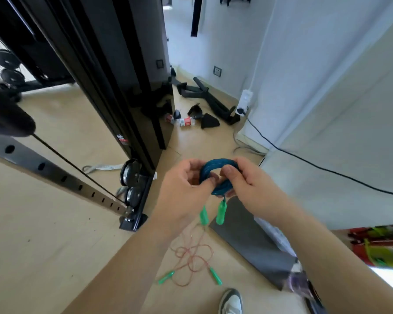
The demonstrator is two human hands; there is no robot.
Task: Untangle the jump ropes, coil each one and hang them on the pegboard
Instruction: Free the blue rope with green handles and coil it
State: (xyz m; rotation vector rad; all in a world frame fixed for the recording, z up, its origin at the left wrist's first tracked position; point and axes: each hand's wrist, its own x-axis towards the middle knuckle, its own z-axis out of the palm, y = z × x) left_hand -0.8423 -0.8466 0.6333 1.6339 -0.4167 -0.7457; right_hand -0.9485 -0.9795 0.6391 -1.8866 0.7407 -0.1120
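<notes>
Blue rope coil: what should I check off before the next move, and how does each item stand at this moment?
1. The blue rope coil is wound into compact loops: ok.
2. The left hand and right hand both grip the coil: ok.
3. Its green handles are secured: not ok, both dangle below the coil.
4. A pegboard to hang it on: cannot tell, none in view.
5. The red rope is coiled: not ok, it lies in loose loops on the floor.
6. The shoe is apart from the red rope: ok.
</notes>
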